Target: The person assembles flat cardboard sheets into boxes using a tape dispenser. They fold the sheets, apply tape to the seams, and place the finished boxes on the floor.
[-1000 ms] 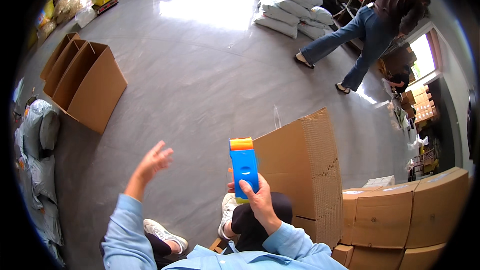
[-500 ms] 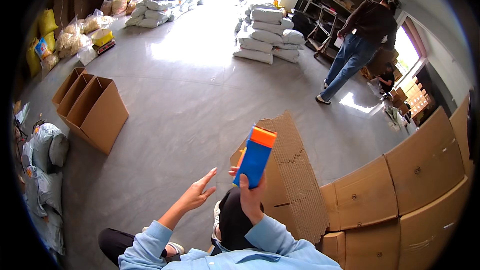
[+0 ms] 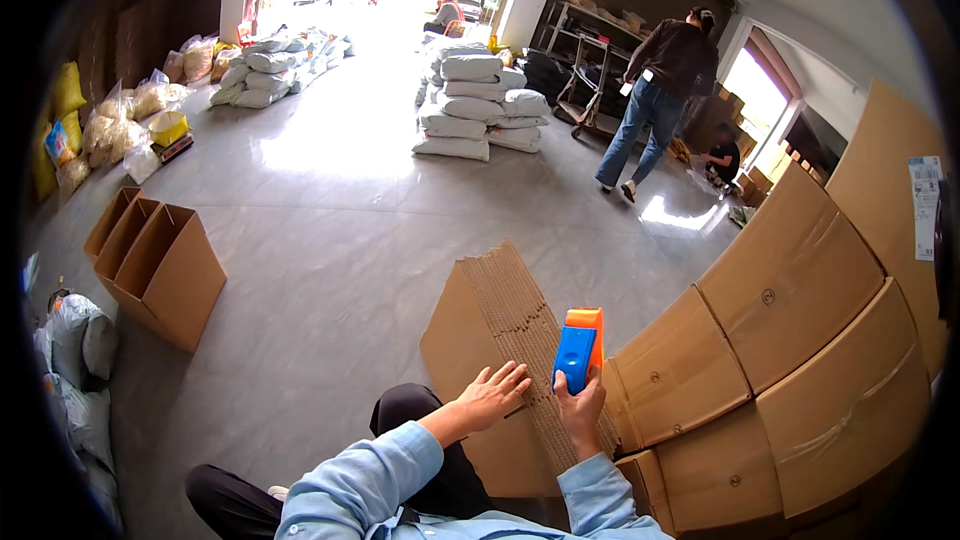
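Going by size from my remote seat, I take first the wall of closed brown cardboard cartons [image 3: 800,270] at the right, and just beside it the stack of flattened tan corrugated cardboard boxes [image 3: 530,340], its ridged edges turned toward my view. I judge that stack fairly heavy as a whole and stiff, though single sheets could slide or crease — I would hold it across both broad faces, not by one loose edge. My left hand [image 3: 490,400] is open, fingers spread at those ridged edges; whether it presses on them I cannot tell. My right hand [image 3: 582,410] is wrapped round the lower end of the blue-and-orange plastic handheld tool [image 3: 573,355], raised near the stack's right side — likely light, rigid and a little slick, so best gripped by its blue body, clear of the orange end.
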`<state>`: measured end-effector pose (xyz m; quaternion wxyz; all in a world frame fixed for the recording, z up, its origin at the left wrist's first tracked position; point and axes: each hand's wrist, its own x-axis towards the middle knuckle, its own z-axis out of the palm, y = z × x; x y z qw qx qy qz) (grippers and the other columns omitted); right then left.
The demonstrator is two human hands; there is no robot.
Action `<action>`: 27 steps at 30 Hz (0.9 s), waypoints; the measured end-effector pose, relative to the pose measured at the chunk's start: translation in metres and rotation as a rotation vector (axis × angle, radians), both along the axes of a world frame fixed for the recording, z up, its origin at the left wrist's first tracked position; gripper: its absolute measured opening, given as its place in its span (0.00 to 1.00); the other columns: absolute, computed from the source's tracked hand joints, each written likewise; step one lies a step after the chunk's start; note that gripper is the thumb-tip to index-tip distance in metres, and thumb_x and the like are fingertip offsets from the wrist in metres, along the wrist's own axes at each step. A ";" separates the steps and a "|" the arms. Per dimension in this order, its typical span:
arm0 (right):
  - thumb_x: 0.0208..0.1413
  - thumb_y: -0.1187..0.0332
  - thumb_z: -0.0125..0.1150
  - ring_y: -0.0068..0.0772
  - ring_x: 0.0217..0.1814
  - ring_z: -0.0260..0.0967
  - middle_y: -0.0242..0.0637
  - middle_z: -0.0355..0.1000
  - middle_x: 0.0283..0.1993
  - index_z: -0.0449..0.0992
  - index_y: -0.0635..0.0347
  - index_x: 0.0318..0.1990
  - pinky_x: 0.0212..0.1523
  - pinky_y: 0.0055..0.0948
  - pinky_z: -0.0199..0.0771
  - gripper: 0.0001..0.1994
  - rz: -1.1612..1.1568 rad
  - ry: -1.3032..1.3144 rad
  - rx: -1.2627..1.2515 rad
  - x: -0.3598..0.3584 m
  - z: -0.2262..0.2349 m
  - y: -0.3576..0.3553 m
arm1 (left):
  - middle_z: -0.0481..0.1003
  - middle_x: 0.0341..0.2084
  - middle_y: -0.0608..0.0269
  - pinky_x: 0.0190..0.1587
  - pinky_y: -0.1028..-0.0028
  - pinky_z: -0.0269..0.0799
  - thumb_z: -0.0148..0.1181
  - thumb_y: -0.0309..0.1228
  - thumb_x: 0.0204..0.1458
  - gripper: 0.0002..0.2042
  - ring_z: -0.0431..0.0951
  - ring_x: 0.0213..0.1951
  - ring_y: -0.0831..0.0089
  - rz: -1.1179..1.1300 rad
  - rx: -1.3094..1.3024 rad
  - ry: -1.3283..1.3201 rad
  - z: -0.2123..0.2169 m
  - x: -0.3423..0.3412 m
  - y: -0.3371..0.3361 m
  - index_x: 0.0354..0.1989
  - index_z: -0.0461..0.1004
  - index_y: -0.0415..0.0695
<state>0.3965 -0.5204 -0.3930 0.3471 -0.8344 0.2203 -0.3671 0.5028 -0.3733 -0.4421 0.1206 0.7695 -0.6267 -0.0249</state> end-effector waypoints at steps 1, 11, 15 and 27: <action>0.45 0.54 0.64 0.35 0.20 0.68 0.37 0.67 0.20 0.65 0.59 0.32 0.21 0.33 0.66 0.19 -0.016 0.015 0.004 -0.001 -0.003 -0.001 | 0.45 0.65 0.52 0.62 0.55 0.52 0.55 0.25 0.44 0.36 0.47 0.66 0.56 0.018 -0.056 -0.040 -0.005 -0.001 0.002 0.65 0.48 0.44; 0.44 0.53 0.64 0.45 0.22 0.69 0.45 0.67 0.21 0.67 0.64 0.34 0.23 0.39 0.67 0.22 -0.001 0.163 -0.139 0.006 -0.014 0.008 | 0.47 0.64 0.47 0.63 0.55 0.48 0.51 0.24 0.45 0.34 0.48 0.66 0.56 0.063 -0.155 -0.143 -0.021 -0.009 0.023 0.64 0.50 0.42; 0.44 0.53 0.64 0.52 0.25 0.70 0.49 0.69 0.22 0.67 0.64 0.35 0.24 0.42 0.69 0.23 -0.015 0.254 -0.283 0.009 -0.013 0.016 | 0.55 0.60 0.47 0.63 0.59 0.50 0.50 0.26 0.47 0.27 0.52 0.64 0.56 0.137 -0.190 -0.155 -0.022 -0.013 0.035 0.59 0.57 0.37; 0.44 0.55 0.65 0.50 0.28 0.72 0.49 0.70 0.26 0.65 0.65 0.38 0.29 0.39 0.72 0.24 0.165 0.234 -0.137 0.007 -0.002 0.041 | 0.71 0.21 0.70 0.53 0.64 0.59 0.54 0.31 0.40 0.04 0.72 0.37 0.72 0.052 -0.062 -0.272 -0.038 0.017 0.062 0.25 0.75 0.49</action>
